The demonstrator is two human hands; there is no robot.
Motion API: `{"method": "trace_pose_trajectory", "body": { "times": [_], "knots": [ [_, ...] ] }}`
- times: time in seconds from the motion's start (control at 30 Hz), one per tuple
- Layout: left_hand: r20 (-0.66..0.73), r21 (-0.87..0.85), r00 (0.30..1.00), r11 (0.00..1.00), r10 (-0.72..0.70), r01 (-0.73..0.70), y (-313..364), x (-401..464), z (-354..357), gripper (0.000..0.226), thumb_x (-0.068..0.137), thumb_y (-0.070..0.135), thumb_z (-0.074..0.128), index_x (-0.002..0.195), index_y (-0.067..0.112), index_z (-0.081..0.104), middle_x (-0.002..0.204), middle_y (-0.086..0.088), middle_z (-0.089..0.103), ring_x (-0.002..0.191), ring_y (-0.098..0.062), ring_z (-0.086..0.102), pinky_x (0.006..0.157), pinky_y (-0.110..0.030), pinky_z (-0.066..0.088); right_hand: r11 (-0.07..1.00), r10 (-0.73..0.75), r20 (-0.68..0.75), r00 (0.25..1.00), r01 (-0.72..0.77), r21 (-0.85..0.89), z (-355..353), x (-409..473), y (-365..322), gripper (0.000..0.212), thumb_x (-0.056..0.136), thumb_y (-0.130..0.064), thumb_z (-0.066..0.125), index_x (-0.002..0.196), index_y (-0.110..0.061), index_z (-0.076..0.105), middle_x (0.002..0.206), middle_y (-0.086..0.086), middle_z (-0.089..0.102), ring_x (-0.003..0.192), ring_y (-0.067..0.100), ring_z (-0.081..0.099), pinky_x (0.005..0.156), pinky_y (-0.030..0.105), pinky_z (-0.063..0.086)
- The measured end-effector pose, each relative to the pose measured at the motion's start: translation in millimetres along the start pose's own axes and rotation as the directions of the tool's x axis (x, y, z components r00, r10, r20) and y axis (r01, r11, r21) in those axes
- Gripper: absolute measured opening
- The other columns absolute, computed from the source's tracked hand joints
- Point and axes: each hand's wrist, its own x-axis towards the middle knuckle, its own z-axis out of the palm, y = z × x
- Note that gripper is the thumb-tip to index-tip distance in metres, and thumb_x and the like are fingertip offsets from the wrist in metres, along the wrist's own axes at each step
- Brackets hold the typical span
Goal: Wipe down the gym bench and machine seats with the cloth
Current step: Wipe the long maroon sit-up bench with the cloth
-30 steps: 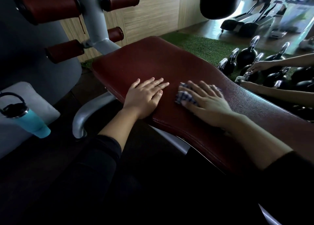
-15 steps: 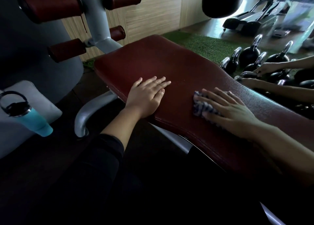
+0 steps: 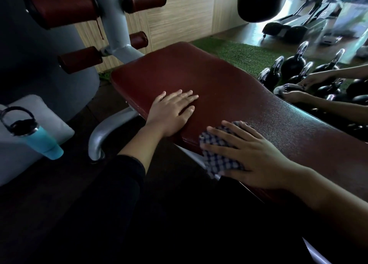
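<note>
The right hand [image 3: 256, 154], fingers flat and spread, pressed the checked cloth [image 3: 219, 158] at the near edge of the red padded surface [image 3: 209, 78], lower centre of the frame. Over the preceding second it had drawn the cloth from mid-pad toward that edge, one stroke probably ending. The left hand [image 3: 172, 112] stayed flat and spread on the pad, holding nothing, apparently bracing. Much padding remained.

Bench [image 3: 229, 88] pad: pebbled, semi-gloss dark-red vinyl; cloth [image 3: 219, 160]: matt checked woven fabric; frame [image 3: 111, 128] painted metal.
</note>
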Motion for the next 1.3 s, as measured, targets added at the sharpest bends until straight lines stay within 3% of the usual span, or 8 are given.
{"method": "trace_pose_trajectory", "body": {
  "times": [0.1,0.3,0.63,0.87,0.97,1.07,1.17,1.3],
  "knots": [
    [0.027,0.004,0.999,1.000,-0.017,0.017,2,1,-3,0.045,0.100,0.050,0.030,0.145,0.047,0.030,0.156,0.023,0.023,0.146,-0.002,0.010,0.118,-0.034,-0.003,0.995,0.023,0.015,1.000,-0.024,0.095,-7,-10,20,0.060,0.091,-0.071,0.025,0.147,-0.051,0.017,0.159,-0.018,0.013,0.148,0.015,0.008,0.120,0.039,0.007],
    [0.087,0.052,0.988,0.991,-0.124,0.120,10,9,-7,0.046,0.098,0.057,0.027,0.144,0.054,0.026,0.157,0.024,0.016,0.146,-0.002,0.007,0.118,-0.033,-0.001,0.937,0.271,0.036,0.962,-0.272,0.217,-9,15,59,0.059,0.074,-0.087,-0.002,0.130,-0.072,0.004,0.156,-0.028,0.004,0.147,0.004,-0.004,0.119,0.028,-0.008],
    [0.201,0.188,0.935,0.948,-0.293,0.257,18,46,-11,0.052,0.095,0.066,0.017,0.146,0.056,0.009,0.161,0.016,0.002,0.148,-0.007,-0.002,0.119,-0.047,-0.006,0.910,0.352,0.055,0.935,-0.355,0.215,-11,99,103,0.062,0.090,-0.066,0.029,0.148,-0.045,0.021,0.159,-0.016,0.013,0.148,0.012,0.004,0.119,0.046,-0.002],
    [0.233,0.205,0.921,0.942,-0.311,0.266,5,80,-9,0.054,0.095,0.066,0.012,0.147,0.055,0.004,0.162,0.013,-0.002,0.148,-0.008,-0.005,0.118,-0.048,-0.008,0.926,0.320,0.081,0.944,-0.330,0.185,0,138,111,0.065,0.092,-0.069,0.014,0.150,-0.043,0.006,0.160,-0.016,0.001,0.147,0.009,-0.004,0.118,0.046,-0.010],
    [0.233,0.205,0.929,0.948,-0.288,0.243,-5,93,-7,0.050,0.098,0.061,0.010,0.147,0.055,0.004,0.162,0.013,-0.003,0.148,-0.008,-0.005,0.118,-0.048,-0.008,0.930,0.273,0.039,0.961,-0.274,0.246,-2,135,112,0.062,0.088,-0.068,0.009,0.147,-0.052,0.000,0.160,-0.017,0.003,0.148,0.014,-0.003,0.118,0.048,-0.010],
    [0.255,0.172,0.931,0.960,-0.261,0.222,-17,105,-7,0.047,0.099,0.059,0.011,0.146,0.057,0.005,0.161,0.015,-0.004,0.148,-0.006,-0.006,0.118,-0.046,-0.009,0.954,0.225,0.069,0.972,-0.234,0.186,-3,130,109,0.056,0.085,-0.069,0.006,0.140,-0.063,-0.002,0.160,-0.015,-0.001,0.148,0.019,-0.008,0.117,0.051,-0.010],
    [0.258,0.168,0.938,0.967,-0.231,0.191,-30,116,-9,0.047,0.099,0.059,0.011,0.145,0.059,0.005,0.161,0.017,-0.004,0.147,-0.004,-0.006,0.119,-0.045,-0.009,0.955,0.252,0.080,0.964,-0.261,0.140,-1,132,104,0.059,0.078,-0.073,-0.005,0.137,-0.067,-0.004,0.160,-0.016,-0.008,0.147,0.018,-0.013,0.116,0.053,-0.012],
    [0.261,0.162,0.947,0.976,-0.187,0.148,-45,129,-13,0.049,0.097,0.062,0.013,0.145,0.059,0.004,0.161,0.017,-0.005,0.147,-0.004,-0.008,0.118,-0.045,-0.009,0.930,0.325,0.093,0.941,-0.336,0.150,0,140,98,0.060,0.078,-0.077,-0.004,0.137,-0.067,-0.005,0.159,-0.017,-0.010,0.147,0.014,-0.014,0.115,0.052,-0.014]
  ]
}}
